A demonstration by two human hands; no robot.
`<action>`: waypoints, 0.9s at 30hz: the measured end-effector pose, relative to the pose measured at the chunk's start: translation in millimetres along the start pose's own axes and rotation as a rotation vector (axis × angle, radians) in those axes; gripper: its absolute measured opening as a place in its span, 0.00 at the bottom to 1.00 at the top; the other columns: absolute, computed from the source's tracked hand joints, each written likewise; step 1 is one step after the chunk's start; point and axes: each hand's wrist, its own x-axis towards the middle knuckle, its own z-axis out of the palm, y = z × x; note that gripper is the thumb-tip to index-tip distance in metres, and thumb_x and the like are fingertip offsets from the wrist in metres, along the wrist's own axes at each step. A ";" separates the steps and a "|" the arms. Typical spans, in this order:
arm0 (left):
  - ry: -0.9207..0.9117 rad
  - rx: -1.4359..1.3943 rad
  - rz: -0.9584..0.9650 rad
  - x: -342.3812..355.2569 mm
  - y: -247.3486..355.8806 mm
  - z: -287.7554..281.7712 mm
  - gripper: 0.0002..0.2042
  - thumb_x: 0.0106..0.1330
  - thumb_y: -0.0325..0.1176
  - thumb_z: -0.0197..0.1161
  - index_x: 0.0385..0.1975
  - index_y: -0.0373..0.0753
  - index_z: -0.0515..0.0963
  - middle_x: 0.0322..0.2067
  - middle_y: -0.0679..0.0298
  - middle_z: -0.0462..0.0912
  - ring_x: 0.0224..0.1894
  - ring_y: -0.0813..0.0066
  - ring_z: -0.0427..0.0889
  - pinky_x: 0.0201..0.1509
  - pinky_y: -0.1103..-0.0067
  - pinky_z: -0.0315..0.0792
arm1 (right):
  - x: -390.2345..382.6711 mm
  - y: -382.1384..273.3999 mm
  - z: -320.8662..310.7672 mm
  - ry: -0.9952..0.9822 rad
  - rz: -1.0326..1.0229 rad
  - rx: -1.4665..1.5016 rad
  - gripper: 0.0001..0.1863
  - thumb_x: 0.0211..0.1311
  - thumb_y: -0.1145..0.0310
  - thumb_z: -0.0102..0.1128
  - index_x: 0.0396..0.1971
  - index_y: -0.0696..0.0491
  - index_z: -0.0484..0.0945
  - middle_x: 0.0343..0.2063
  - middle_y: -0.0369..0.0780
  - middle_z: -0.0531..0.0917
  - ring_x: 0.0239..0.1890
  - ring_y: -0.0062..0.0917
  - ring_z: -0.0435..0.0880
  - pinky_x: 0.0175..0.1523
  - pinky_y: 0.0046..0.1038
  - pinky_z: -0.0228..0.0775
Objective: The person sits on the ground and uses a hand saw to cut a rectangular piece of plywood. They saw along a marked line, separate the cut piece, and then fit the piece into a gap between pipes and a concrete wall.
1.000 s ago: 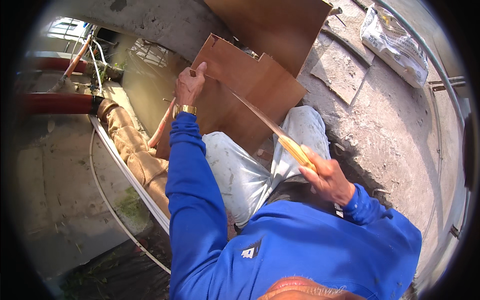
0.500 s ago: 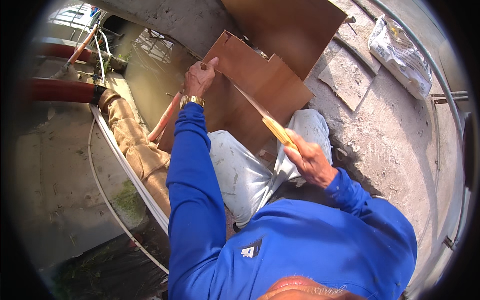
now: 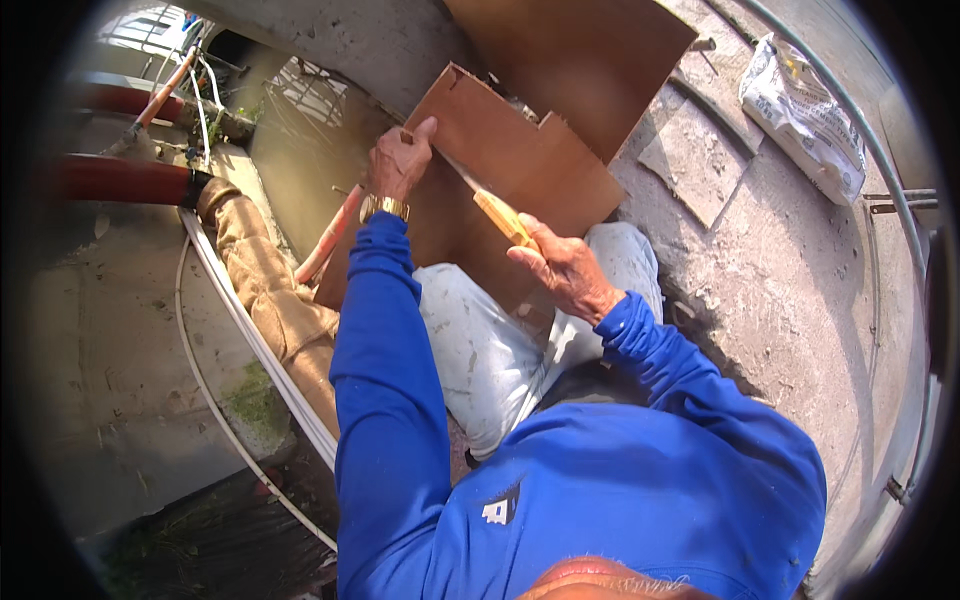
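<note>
A brown plywood sheet (image 3: 520,150) with a notched far edge lies tilted over my knees. At its left edge my left hand (image 3: 398,162), with a gold watch on the wrist, is closed on the board, the thumb on top. My right hand (image 3: 570,272) is wrapped round the yellow handle of a handsaw (image 3: 504,216). The saw's narrow blade runs from the handle up and left across the plywood, toward my left hand. Most of the blade is hidden along the board, and its teeth are too small to make out.
Another brown board (image 3: 570,60) lies beyond the plywood. A white printed sack (image 3: 805,120) rests on rough concrete at the right, beside a curved grey pipe (image 3: 890,165). Left are a burlap-wrapped pipe (image 3: 262,285), a red pipe (image 3: 125,180), white pipes (image 3: 262,340) and murky water.
My right hand has pushed the handsaw up and left, toward my left hand, and less blade shows. My left hand and the plywood have stayed nearly in place.
</note>
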 end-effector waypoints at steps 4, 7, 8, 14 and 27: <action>0.125 0.065 0.000 18.7 2.8 3.0 0.35 0.63 0.70 0.57 0.35 0.36 0.84 0.41 0.44 0.86 0.50 0.37 0.82 0.56 0.46 0.70 | -67.1 -52.1 -74.7 -0.194 0.337 0.080 0.26 0.73 0.61 0.57 0.64 0.60 0.68 0.26 0.52 0.84 0.28 0.47 0.86 0.34 0.39 0.77; 0.072 0.040 -0.018 14.1 -2.1 1.5 0.34 0.63 0.70 0.57 0.34 0.36 0.83 0.40 0.44 0.86 0.50 0.37 0.82 0.55 0.44 0.69 | -130.3 -71.6 -111.8 -0.185 0.256 0.035 0.28 0.71 0.65 0.59 0.65 0.65 0.68 0.46 0.57 0.84 0.44 0.47 0.88 0.51 0.34 0.79; 0.063 0.024 -0.020 11.0 -4.2 2.0 0.34 0.63 0.70 0.58 0.34 0.36 0.83 0.39 0.44 0.86 0.49 0.38 0.82 0.55 0.45 0.70 | -132.4 -72.0 -109.5 -0.150 0.263 0.066 0.25 0.71 0.66 0.59 0.62 0.64 0.72 0.45 0.56 0.85 0.43 0.46 0.89 0.48 0.34 0.81; 0.133 0.048 0.118 8.3 14.8 1.2 0.33 0.63 0.66 0.61 0.32 0.33 0.83 0.32 0.46 0.86 0.40 0.45 0.84 0.46 0.59 0.75 | -13.7 22.9 -14.5 -0.092 0.222 0.043 0.26 0.74 0.58 0.58 0.62 0.61 0.71 0.30 0.54 0.84 0.30 0.48 0.86 0.36 0.36 0.78; 0.137 0.029 0.089 -8.4 6.3 -4.4 0.31 0.63 0.65 0.63 0.33 0.34 0.83 0.33 0.47 0.87 0.40 0.45 0.86 0.46 0.58 0.76 | -110.0 -25.0 -78.6 -0.112 0.128 -0.002 0.28 0.73 0.59 0.58 0.64 0.62 0.68 0.27 0.55 0.84 0.29 0.49 0.86 0.34 0.40 0.78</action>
